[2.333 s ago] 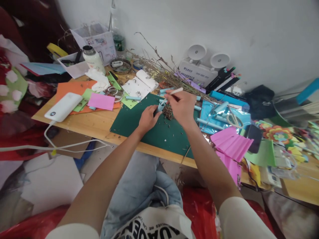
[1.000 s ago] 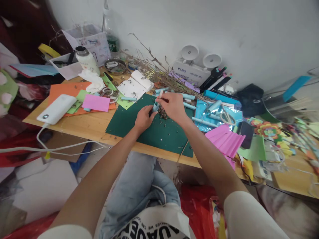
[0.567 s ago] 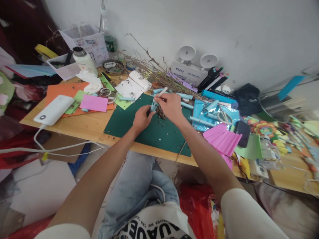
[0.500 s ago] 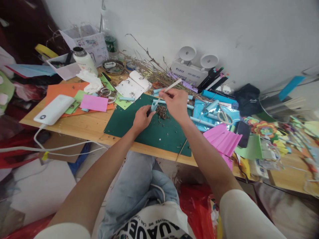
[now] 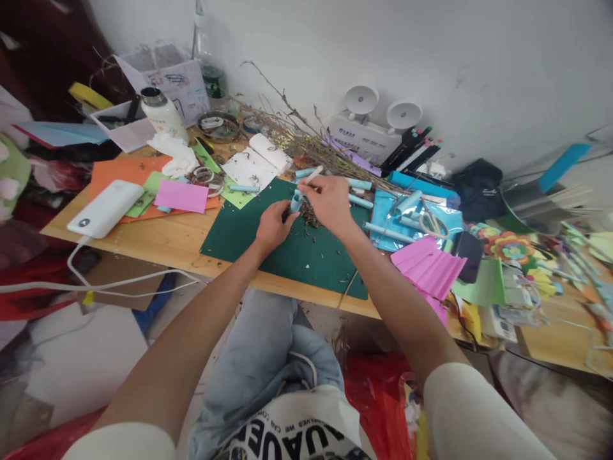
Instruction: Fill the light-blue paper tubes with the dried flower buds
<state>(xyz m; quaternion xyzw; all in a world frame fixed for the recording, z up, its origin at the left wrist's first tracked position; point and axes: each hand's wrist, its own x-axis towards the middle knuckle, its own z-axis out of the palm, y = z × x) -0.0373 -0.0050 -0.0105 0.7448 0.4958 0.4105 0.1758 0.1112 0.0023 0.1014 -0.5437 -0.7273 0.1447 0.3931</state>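
Note:
My left hand (image 5: 275, 223) is closed around a short light-blue paper tube (image 5: 295, 203), held upright over the green cutting mat (image 5: 239, 230). Pinched in my right hand (image 5: 328, 201) is a thin pale stick (image 5: 315, 174); its lower end goes down at the tube's mouth, and my fingers partly hide it. Beside the tube, a small heap of brown dried plant bits (image 5: 312, 218) lies on the mat, partly behind my right hand. Loose crumbs are scattered around it.
More blue paper tubes (image 5: 390, 232) lie right of the mat, by scissors (image 5: 432, 223). Dry twigs (image 5: 306, 144) and a white router (image 5: 359, 135) stand along the wall. At left are a white power bank (image 5: 105, 209), a pink paper (image 5: 181, 196) and a bottle (image 5: 164, 118).
My right hand has moved down and slightly left, and the stick has sunk deeper at the tube's mouth. My left hand and the tube have stayed about where they were.

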